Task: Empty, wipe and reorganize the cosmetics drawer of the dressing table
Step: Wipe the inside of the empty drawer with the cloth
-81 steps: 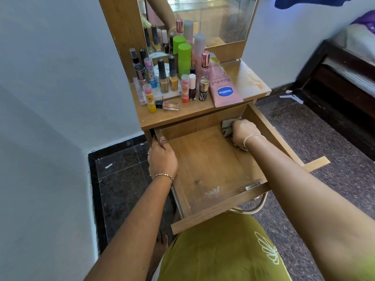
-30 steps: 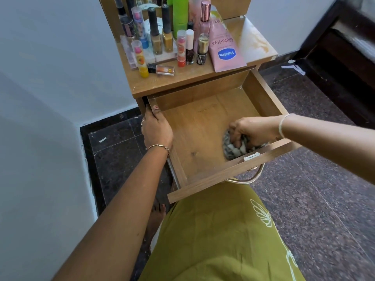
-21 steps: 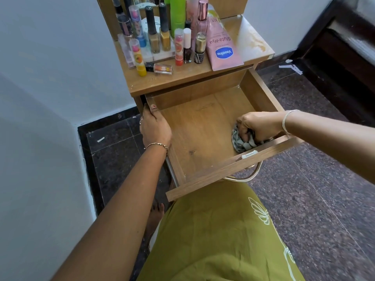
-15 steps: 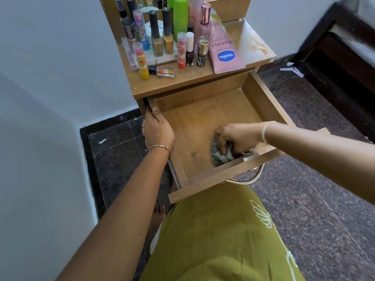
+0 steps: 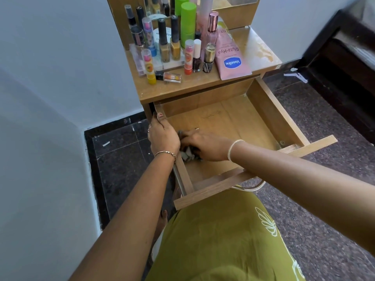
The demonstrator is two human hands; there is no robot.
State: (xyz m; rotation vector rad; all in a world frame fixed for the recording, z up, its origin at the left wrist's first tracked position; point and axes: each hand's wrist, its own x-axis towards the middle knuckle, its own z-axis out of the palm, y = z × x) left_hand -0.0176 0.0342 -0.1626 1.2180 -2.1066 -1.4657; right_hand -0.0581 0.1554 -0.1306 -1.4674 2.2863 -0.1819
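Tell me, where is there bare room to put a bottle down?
The tabletop is bare right of the Vaseline tube. The drawer floor is bare toward its back and right. It is crowded left of the tube with nail polish bottles, and where the right hand presses the cloth.

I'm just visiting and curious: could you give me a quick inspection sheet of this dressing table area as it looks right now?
Surface: dressing table top worn and stained at right.
Job's things: drawer pulled open, empty except for a grey cloth; cosmetics bottles and pink Vaseline tube crowd the top.
Clutter: one small bottle lying on its side.
Hands: left hand grips the drawer's left wall; right hand presses the cloth.
Cables: nothing seen.
Surroundings: paper scraps on dark floor.
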